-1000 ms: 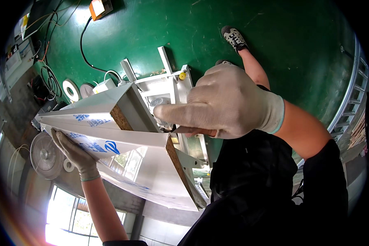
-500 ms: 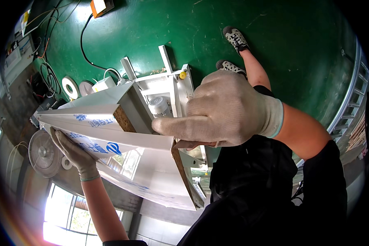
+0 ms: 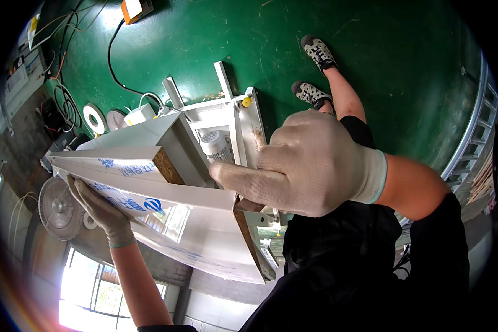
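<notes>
One flat brown piece point(image 3: 249, 205), mostly behind right hand point(image 3: 315, 166)

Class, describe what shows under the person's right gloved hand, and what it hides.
A thin, flat brownish piece pokes out beneath the right hand, at the corner of the white panel. The rest of that piece and the hand's underside are covered.

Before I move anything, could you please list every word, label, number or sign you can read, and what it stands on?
Blue lettering and a rounded blue emblem, on the glossy white panel beside the left beige-gloved hand: wording not copied here.
Smaller blue lettering, on the white board with a brown core: slanted, likewise not copied.
White label, on the orange box: nothing legible.
</notes>
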A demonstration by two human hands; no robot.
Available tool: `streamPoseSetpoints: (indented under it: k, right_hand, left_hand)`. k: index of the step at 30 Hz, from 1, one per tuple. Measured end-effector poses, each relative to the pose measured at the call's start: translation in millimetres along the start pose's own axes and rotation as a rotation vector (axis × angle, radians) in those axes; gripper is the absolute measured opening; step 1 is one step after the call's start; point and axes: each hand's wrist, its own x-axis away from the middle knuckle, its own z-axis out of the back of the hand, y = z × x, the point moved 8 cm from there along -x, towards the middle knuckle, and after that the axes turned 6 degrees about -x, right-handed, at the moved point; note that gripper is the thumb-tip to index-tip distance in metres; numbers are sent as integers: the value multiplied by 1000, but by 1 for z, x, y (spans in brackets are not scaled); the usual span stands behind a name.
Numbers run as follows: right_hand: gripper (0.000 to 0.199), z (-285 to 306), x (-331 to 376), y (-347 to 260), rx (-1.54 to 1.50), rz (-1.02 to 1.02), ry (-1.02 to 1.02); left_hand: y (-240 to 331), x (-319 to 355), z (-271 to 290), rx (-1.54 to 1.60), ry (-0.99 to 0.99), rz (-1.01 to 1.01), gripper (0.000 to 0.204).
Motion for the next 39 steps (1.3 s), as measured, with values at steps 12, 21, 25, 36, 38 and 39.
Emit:
streamPoseSetpoints:
  k: [12,21,25,36,38,39]
  right_hand:
    - [36,15,-23,3,178,203,-158]
    - [36,12,-24,1,60,-4,-341]
    - [33,0,-13,8,-82,26,-107]
    - [30,9,-44,15,138,240,-455]
    - [28,11,-46,15,133,217,-482]
    - [29,11,-46,15,125,188,-508]
  left_hand:
    - [20,3,-10,159,88,252,65]
    - [11,4,-9,228,94,269,62]
    - [8,2,-12,285,98,306,62]
    - [14,3,-9,211,128,254,65]
    - [12,2,-11,205,121,249,66]
    - [9,1,-10,190,115,241,66]
